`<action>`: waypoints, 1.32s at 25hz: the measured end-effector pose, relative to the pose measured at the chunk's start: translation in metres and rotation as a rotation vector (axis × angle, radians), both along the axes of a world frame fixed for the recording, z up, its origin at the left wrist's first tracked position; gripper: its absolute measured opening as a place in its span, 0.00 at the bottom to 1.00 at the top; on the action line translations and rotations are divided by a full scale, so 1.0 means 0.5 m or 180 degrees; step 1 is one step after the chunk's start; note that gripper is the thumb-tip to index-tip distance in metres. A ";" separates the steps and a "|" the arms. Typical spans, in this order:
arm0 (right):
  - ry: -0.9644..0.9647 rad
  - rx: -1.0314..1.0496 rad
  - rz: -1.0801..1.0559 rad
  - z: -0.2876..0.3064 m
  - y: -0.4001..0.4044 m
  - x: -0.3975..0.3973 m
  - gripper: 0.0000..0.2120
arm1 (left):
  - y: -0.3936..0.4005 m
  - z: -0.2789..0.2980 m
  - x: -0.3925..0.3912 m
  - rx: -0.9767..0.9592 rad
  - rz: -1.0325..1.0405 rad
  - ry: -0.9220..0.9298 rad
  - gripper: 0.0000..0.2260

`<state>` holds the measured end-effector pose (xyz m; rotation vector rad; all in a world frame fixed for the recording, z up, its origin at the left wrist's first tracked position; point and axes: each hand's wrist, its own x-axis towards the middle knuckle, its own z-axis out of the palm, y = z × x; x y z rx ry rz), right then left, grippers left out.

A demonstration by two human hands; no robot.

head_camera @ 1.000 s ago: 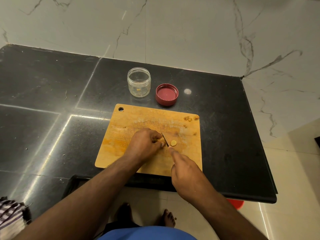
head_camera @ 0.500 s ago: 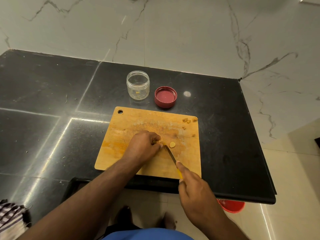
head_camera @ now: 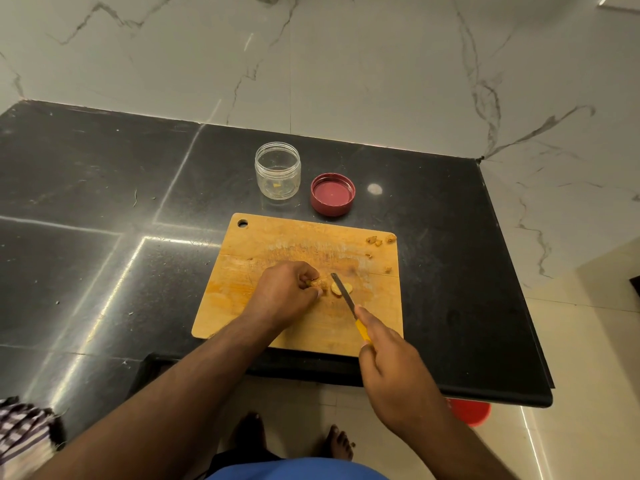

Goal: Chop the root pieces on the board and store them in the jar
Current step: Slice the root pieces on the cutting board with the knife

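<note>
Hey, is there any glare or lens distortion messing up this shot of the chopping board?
Head view: bright streaks glare off the black counter left of the chopping board; the wide lens bows the counter edges; the board, knife and jar stay sharp.

No words, numbers, labels or signs can be read here. The jar (head_camera: 277, 170) is plain and see-through, the red lid (head_camera: 332, 194) is plain, and the board (head_camera: 298, 244) has no writing on it.
</note>
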<state>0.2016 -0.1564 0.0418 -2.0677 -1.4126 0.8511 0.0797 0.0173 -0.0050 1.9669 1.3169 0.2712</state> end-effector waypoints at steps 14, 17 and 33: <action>-0.0722 -0.0296 0.0391 -0.023 0.046 -0.039 0.28 | -0.002 0.000 0.002 0.0055 0.0036 -0.0044 0.14; -0.0739 -0.0304 0.0450 -0.019 0.050 -0.037 0.28 | -0.001 0.000 0.004 0.0051 0.0030 -0.0027 0.13; -0.0532 -0.0390 0.0298 -0.033 0.001 -0.034 0.28 | -0.005 0.008 0.003 0.0174 0.0018 0.0074 0.14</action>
